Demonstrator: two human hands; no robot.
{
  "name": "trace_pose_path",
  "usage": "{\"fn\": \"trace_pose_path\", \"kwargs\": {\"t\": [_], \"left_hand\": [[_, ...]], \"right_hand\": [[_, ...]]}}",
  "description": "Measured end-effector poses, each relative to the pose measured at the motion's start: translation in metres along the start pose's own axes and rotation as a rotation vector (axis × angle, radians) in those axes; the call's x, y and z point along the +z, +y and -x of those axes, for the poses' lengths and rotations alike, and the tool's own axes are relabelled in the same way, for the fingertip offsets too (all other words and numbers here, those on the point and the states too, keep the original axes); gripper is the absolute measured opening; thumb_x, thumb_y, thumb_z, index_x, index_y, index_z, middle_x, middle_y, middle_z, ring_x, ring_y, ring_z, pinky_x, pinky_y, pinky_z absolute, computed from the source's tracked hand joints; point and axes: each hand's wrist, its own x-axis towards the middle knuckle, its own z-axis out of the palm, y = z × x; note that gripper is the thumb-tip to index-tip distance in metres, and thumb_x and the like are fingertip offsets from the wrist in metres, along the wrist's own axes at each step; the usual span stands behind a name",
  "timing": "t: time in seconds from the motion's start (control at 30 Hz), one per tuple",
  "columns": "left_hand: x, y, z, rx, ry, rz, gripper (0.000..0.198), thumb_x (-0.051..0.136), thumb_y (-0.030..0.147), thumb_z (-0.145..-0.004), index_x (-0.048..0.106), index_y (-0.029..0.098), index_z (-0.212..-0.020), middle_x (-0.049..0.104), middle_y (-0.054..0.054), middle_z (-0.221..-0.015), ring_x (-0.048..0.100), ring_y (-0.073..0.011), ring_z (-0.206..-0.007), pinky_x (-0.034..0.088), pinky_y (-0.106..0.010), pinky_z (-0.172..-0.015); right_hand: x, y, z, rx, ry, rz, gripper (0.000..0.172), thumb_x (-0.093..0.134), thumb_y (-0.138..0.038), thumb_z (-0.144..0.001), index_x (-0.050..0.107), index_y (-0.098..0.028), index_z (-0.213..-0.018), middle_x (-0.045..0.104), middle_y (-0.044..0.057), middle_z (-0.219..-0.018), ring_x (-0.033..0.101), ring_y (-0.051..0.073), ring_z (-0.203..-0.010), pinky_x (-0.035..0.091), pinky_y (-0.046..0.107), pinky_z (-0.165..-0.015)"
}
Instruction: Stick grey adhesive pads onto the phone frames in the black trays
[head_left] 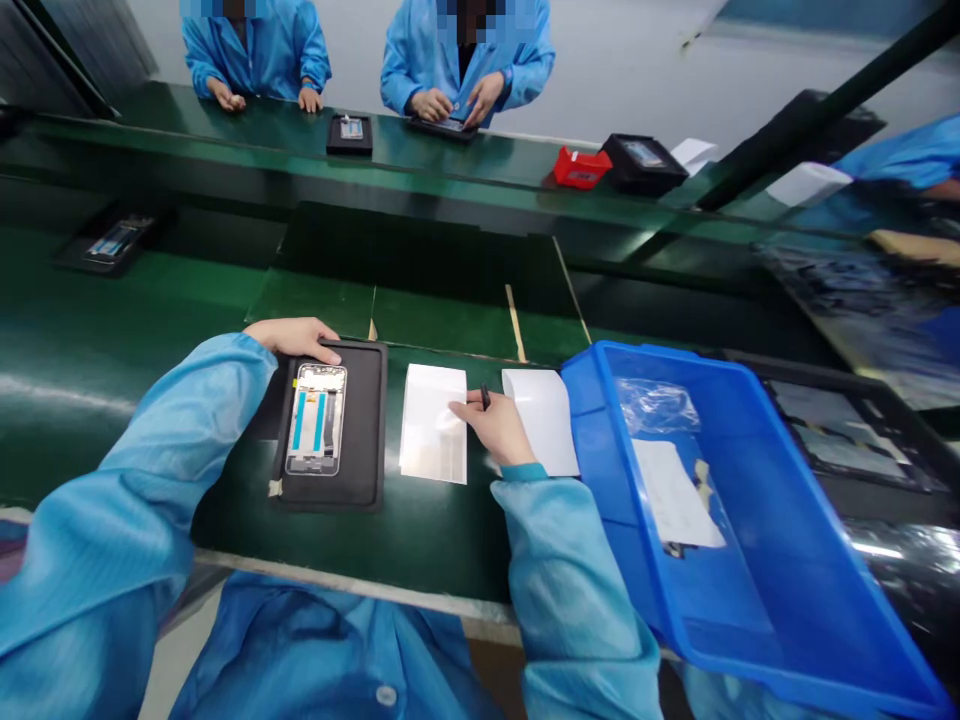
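A phone frame (316,425) lies on a black tray (366,430) upon the green table (427,545). Between 11 and 12 o'clock from it, the left hand (295,336) rests at the tray's edge; its grip cannot be told. Toward 3 o'clock, the right hand (498,424) clasps a dark tool (485,398), fingertips together at a white sheet (433,430). Farther out sits a blue bin (731,435).

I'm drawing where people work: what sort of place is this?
Probably a phone workshop: a phone-like frame lies on a black tray, with another tray between two blue-coated people opposite.
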Motion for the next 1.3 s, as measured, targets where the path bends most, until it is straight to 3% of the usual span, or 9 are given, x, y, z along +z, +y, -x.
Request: {"fn": "trace_pose_path", "kwargs": {"t": [0.1, 0.27, 0.33, 0.43, 0.53, 0.6, 0.8, 0.93, 1.3], "left_hand": [[0.004, 0.008, -0.004, 0.037, 0.129, -0.208, 0.045, 0.068, 0.053, -0.081, 0.071, 0.021, -0.113, 0.072, -0.004, -0.109, 0.066, -0.0237, -0.096, 0.048, -0.031, -0.084], [0.043, 0.035, 0.030, 0.076, 0.772, -0.611, 0.043, 0.063, 0.035, -0.089, 0.063, 0.013, -0.126, 0.062, -0.014, -0.124, 0.057, -0.0290, -0.113, 0.044, -0.040, -0.099], [0.085, 0.055, 0.044, 0.119, 0.789, -0.637, 0.031, 0.057, 0.030, -0.093, 0.065, 0.013, -0.118, 0.065, -0.011, -0.110, 0.060, -0.0265, -0.103, 0.047, -0.039, -0.094], [0.163, 0.088, 0.049, 0.303, 0.541, -0.650, 0.021, 0.053, 0.025, -0.095, 0.067, 0.017, -0.108, 0.067, -0.007, -0.103, 0.062, -0.0225, -0.095, 0.049, -0.035, -0.086], [0.225, 0.110, 0.032, 0.380, 0.553, -0.736, 0.036, 0.054, 0.032, -0.096, 0.060, 0.011, -0.125, 0.061, -0.014, -0.127, 0.057, -0.0274, -0.114, 0.047, -0.039, -0.093], [0.245, 0.114, 0.017, 0.368, 0.611, -0.800, 0.052, 0.054, 0.040, -0.096, 0.052, 0.007, -0.136, 0.054, -0.017, -0.139, 0.050, -0.0321, -0.126, 0.043, -0.044, -0.101], [0.243, 0.096, 0.001, 0.372, 0.603, -0.830, 0.045, 0.051, 0.038, -0.099, 0.055, 0.008, -0.132, 0.056, -0.016, -0.137, 0.049, -0.0317, -0.127, 0.040, -0.044, -0.105], [0.234, 0.094, 0.001, 0.353, 0.572, -0.764, 0.024, 0.055, 0.025, -0.097, 0.061, 0.012, -0.117, 0.061, -0.013, -0.124, 0.057, -0.0269, -0.113, 0.046, -0.040, -0.096], [0.230, 0.100, -0.012, 0.320, 0.625, -0.693, 0.041, 0.064, 0.033, -0.092, 0.055, 0.011, -0.125, 0.059, -0.018, -0.124, 0.056, -0.0324, -0.116, 0.046, -0.044, -0.096]], "right_hand": [[0.006, -0.003, 0.006, -0.016, 0.017, 0.043, 0.028, 0.072, -0.045, -0.066, 0.067, -0.018, -0.072, 0.062, 0.001, -0.059, 0.057, 0.019, -0.061, 0.045, 0.032, -0.063], [0.012, -0.012, 0.020, -0.043, 0.158, 0.054, 0.041, 0.071, -0.046, -0.069, 0.069, -0.018, -0.098, 0.072, 0.007, -0.084, 0.064, 0.025, -0.080, 0.048, 0.039, -0.079], [0.005, -0.012, 0.028, -0.050, 0.232, 0.028, 0.043, 0.064, -0.046, -0.076, 0.067, -0.017, -0.108, 0.073, 0.011, -0.097, 0.065, 0.027, -0.089, 0.048, 0.041, -0.087], [-0.008, -0.006, 0.040, -0.038, 0.283, -0.041, 0.035, 0.050, -0.039, -0.085, 0.067, -0.018, -0.107, 0.073, 0.010, -0.101, 0.065, 0.022, -0.080, 0.050, 0.039, -0.081], [-0.018, 0.002, 0.047, -0.037, 0.264, -0.261, 0.029, 0.049, -0.037, -0.087, 0.069, -0.019, -0.097, 0.073, 0.007, -0.093, 0.061, 0.016, -0.066, 0.050, 0.032, -0.066], [-0.022, 0.008, 0.049, -0.034, 0.267, -0.426, 0.031, 0.051, -0.043, -0.089, 0.071, -0.019, -0.088, 0.070, 0.005, -0.081, 0.059, 0.015, -0.063, 0.047, 0.027, -0.057], [-0.021, 0.015, 0.056, 0.047, -0.001, -0.734, 0.050, 0.068, -0.063, -0.081, 0.060, -0.019, -0.060, 0.061, 0.002, -0.061, 0.048, 0.009, -0.046, 0.036, 0.023, -0.041], [-0.019, 0.019, 0.056, 0.014, -0.112, -0.742, 0.030, 0.086, -0.043, -0.070, 0.069, -0.021, -0.081, 0.070, 0.002, -0.084, 0.061, 0.012, -0.064, 0.052, 0.026, -0.061], [-0.018, 0.028, 0.037, -0.173, -0.125, -0.415, 0.026, 0.080, -0.043, -0.077, 0.075, -0.023, -0.092, 0.075, 0.006, -0.104, 0.071, 0.024, -0.099, 0.057, 0.041, -0.092]]}}
